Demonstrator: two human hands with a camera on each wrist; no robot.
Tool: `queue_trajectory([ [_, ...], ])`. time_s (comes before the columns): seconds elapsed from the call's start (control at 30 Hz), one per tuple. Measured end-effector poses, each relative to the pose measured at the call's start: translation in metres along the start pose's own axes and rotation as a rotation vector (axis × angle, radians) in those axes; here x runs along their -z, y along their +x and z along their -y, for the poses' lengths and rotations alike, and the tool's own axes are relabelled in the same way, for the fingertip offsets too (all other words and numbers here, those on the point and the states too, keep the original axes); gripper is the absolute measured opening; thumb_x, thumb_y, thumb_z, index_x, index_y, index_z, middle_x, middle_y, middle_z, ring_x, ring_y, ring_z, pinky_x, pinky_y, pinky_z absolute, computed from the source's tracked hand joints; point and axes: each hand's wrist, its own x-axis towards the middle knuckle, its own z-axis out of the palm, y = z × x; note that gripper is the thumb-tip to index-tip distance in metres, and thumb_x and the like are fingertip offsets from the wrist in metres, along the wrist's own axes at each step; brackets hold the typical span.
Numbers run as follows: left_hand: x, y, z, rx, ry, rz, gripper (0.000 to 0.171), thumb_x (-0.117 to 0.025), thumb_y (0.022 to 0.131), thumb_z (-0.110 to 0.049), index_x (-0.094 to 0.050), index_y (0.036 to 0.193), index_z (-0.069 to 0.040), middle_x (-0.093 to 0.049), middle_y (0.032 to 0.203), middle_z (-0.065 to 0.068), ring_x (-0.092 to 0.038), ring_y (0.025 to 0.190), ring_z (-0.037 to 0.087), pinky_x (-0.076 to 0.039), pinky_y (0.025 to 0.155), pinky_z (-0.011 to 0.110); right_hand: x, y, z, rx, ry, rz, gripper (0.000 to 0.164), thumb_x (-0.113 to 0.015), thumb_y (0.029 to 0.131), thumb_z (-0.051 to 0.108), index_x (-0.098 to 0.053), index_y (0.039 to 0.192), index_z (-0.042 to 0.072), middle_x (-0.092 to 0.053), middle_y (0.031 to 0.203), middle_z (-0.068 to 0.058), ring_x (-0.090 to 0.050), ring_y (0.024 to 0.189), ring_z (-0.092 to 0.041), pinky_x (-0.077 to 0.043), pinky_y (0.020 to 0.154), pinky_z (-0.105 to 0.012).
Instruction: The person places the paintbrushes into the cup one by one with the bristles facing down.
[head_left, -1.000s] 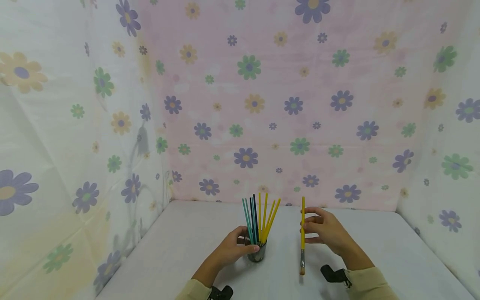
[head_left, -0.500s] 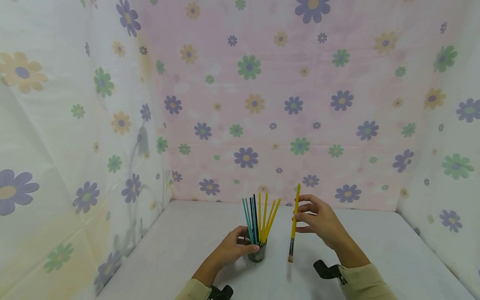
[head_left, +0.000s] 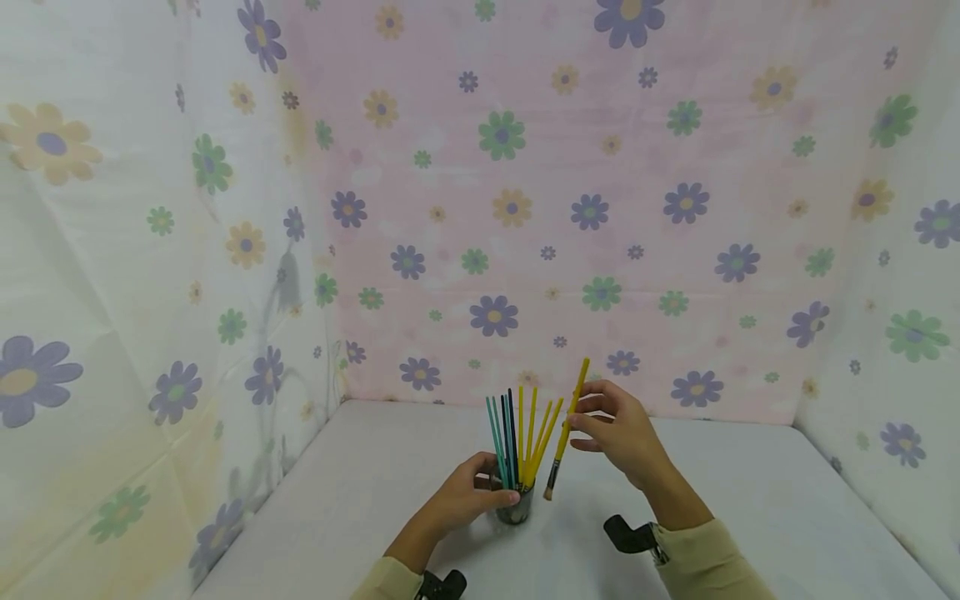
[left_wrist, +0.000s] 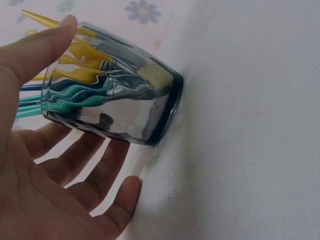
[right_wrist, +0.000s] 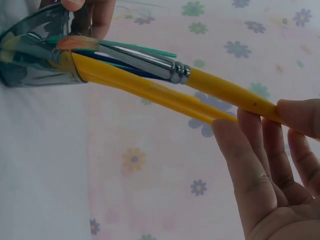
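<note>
My left hand holds a clear glass upright on the table, thumb on the near side and fingers behind. Several paintbrushes stand in it, bristles down: yellow ones on the right, dark blue and teal ones on the left. In the left wrist view their bristles show through the glass wall. My right hand pinches another yellow paintbrush by its handle, just right of the glass. That brush slants, its bristle tip low and toward the glass; the right wrist view shows its metal ferrule.
A white cloth covers the table. Flower-patterned curtains stand at the back, left and right. Small black wrist cameras sit at both cuffs, the right one near the tabletop.
My right hand has moved left and up with the yellow paintbrush, bringing it close to the glass. The brush has gone from vertical to slanted. My left hand and the glass stay in place.
</note>
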Motion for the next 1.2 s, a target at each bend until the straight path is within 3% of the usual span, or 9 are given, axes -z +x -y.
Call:
queue_trajectory([
  [0.3, -0.001, 0.000, 0.000, 0.021, -0.020, -0.007, 0.064, -0.088, 0.082, -0.043, -0.060, 0.133, -0.016, -0.067, 0.120, 0.003, -0.064, 0.110, 0.023, -0.054, 0.097, 0.053, -0.015, 0.002, 0.007, 0.032, -0.007, -0.055, 0.035, -0.071, 0.099, 0.012, -0.057, 0.130, 0.009, -0.061, 0.121, -0.020, -0.071, 0.107, -0.030, -0.064, 0.083, -0.042],
  [0.9, -0.001, -0.002, -0.003, 0.043, -0.010, -0.012, 0.063, -0.087, 0.082, -0.042, -0.060, 0.133, -0.016, -0.068, 0.117, 0.002, -0.064, 0.108, 0.022, -0.054, 0.094, 0.052, -0.022, 0.002, 0.011, 0.059, 0.019, -0.042, 0.031, -0.073, 0.097, 0.010, -0.059, 0.125, 0.008, -0.061, 0.118, -0.020, -0.072, 0.109, -0.032, -0.064, 0.083, -0.042],
  [1.2, -0.001, -0.002, -0.005, 0.031, 0.005, -0.007, 0.061, -0.086, 0.085, -0.042, -0.059, 0.133, -0.017, -0.067, 0.119, 0.002, -0.063, 0.109, 0.023, -0.053, 0.097, 0.054, -0.029, 0.003, 0.007, 0.071, -0.024, -0.051, 0.028, -0.073, 0.096, 0.011, -0.061, 0.122, 0.009, -0.063, 0.115, -0.018, -0.073, 0.103, -0.029, -0.064, 0.081, -0.041],
])
